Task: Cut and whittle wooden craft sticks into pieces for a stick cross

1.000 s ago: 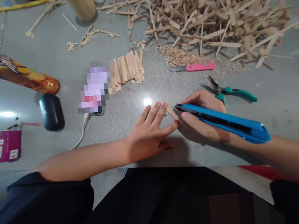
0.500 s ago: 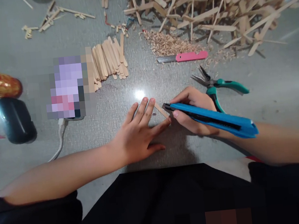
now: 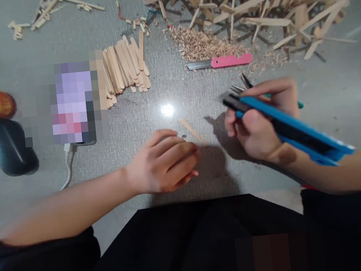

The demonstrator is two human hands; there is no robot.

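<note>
My left hand hovers low with its fingers bent inward; nothing shows in it, but the palm is turned away and blurred, so I cannot tell whether the fingertips pinch anything. My right hand grips the blue cutter, thumb along its side, its dark tip pointing leftward and away from me, seemingly lifted clear of the table.

Between my hands lies a single loose stick, flat, just beyond my left fingers. Its long axis runs aslant: the far end leans left, the near end comes toward me and to the right. That near end is just beside my left fingertips, so my left hand is the nearer one; the cutter's tip is farther off, to the stick's right.

Beyond my right hand, pliers show partly behind it. Farther out lie a pink knife, wood shavings and a row of sticks.
</note>
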